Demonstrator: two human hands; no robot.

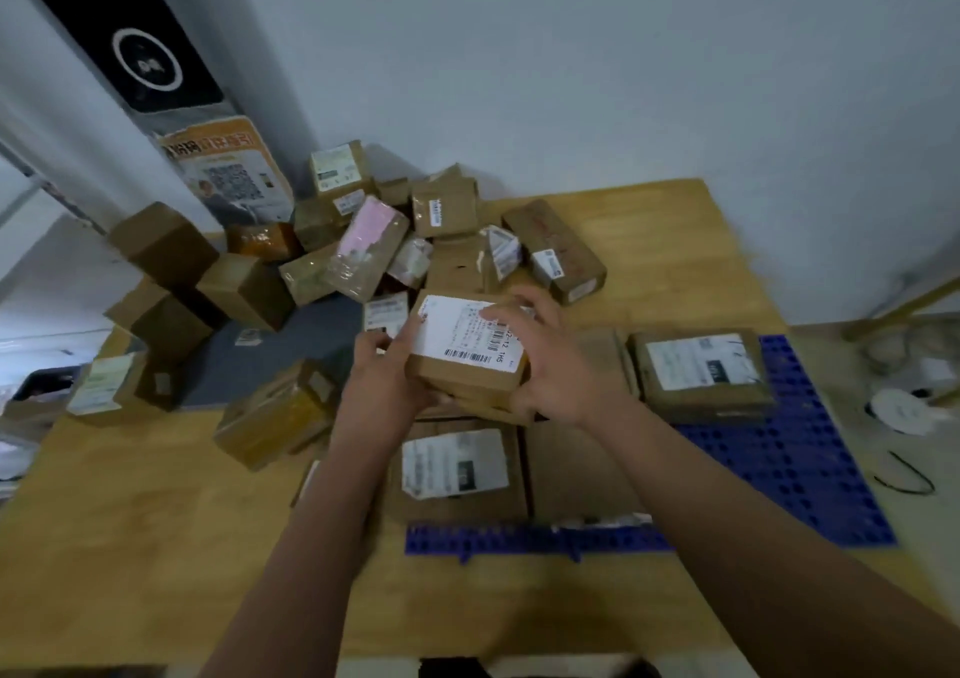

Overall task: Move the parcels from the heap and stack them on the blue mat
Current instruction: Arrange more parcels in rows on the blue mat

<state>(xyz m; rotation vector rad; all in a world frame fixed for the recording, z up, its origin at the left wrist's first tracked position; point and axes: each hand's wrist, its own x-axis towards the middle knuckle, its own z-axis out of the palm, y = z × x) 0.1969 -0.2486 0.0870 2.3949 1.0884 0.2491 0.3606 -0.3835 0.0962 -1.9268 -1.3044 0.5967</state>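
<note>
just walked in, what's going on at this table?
A person grips a labelled parcel with both hands, the left hand at its left side, the right hand over its right edge. It is held up between the heap and the blue mat. A few parcels already lie on the mat; many more lie heaped on the wooden table.

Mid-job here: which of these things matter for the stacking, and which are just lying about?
Job: labelled parcel gripped by left hand and right hand; heap; blue mat; parcel on mat.
Lying about: QR poster; black cable; white disc.
</note>
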